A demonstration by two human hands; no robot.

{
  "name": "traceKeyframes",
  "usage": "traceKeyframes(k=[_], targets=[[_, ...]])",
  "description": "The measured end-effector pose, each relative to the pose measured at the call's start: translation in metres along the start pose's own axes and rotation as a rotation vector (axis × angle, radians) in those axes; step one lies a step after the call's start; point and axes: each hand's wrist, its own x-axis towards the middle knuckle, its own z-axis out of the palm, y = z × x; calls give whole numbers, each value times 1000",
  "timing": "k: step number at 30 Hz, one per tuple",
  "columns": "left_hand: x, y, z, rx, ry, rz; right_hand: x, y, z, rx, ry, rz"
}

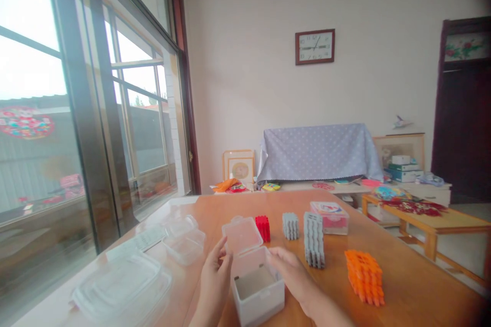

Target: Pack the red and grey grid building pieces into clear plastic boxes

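In front of me stands a small white translucent plastic box (261, 301) with its hinged lid (241, 235) tipped back. A pale flat surface with two small dark spots shows inside it; I cannot make out what these are. My left hand (215, 278) is at the box's left side, thumb and fingers apart, fingertips near the lid's lower left corner. At the right rim, my right hand (293, 276) grips the box, its fingertips partly hidden. Just behind are a red block of stacked wavy plastic pieces (263, 228) and two grey ones, one short (290, 226), one taller (314, 240).
An orange stack (364, 277) stands at the right on the wooden table (330, 301). Behind the grey stacks is a lidded pink-and-clear box (330, 217). Clear plastic containers (118, 281) lie to the left, beside the window. A low bench (452, 217) stands beyond the table's right edge.
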Motion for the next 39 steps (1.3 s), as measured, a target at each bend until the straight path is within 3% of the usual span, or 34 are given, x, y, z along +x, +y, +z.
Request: traceKeyframes(k=[6, 17, 25, 28, 32, 39], targets=[[-7, 10, -4, -123, -62, -91, -3, -4, 5, 33, -25, 15], [1, 8, -3, -214, -35, -62, -6, -3, 5, -118, 87, 126], [19, -4, 4, -277, 65, -62, -5, -6, 2, -39, -48, 29], [29, -7, 11, -291, 75, -59, 0, 1, 1, 23, -37, 33], [42, -7, 30, -390, 50, -76, 10, 7, 0, 75, 110, -40], [60, -13, 65, -364, 22, -83, 19, 7, -11, 50, 111, -95]])
